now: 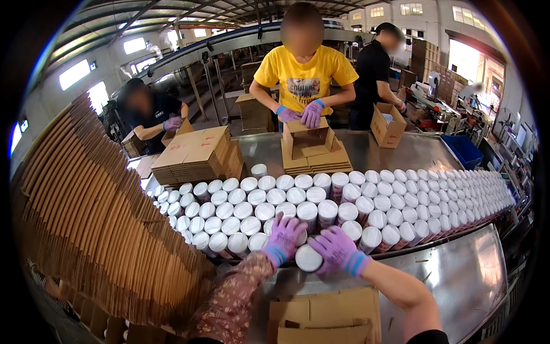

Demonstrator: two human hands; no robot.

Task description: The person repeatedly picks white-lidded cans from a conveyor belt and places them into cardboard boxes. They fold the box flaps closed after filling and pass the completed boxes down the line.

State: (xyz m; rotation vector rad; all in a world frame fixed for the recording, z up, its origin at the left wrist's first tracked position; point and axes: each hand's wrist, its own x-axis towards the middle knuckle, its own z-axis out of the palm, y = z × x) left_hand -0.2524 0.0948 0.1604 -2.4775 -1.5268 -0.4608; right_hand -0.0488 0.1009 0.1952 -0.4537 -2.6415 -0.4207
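Both my hands wear purple gloves with blue cuffs. My right hand (337, 250) curls around the side of a white-lidded can (309, 258) at the near edge of the rows. Over the neighbouring cans reaches my left hand (283, 240), its fingers spread across their lids; its grip underneath is hidden. Many more white-lidded cylindrical cans (264, 211) stand upright in close rows beyond both hands. Below my hands, near my body, is an open cardboard carton (333, 301) with raised flaps.
A tall stack of flattened cartons (99, 206) rises at my left. Across the metal table (464, 262), a person in yellow (307, 73) handles a carton (309, 139). Flat cartons (193, 150) lie beyond the cans; a blue bin (462, 150) stands right. Two other people work nearby with cartons.
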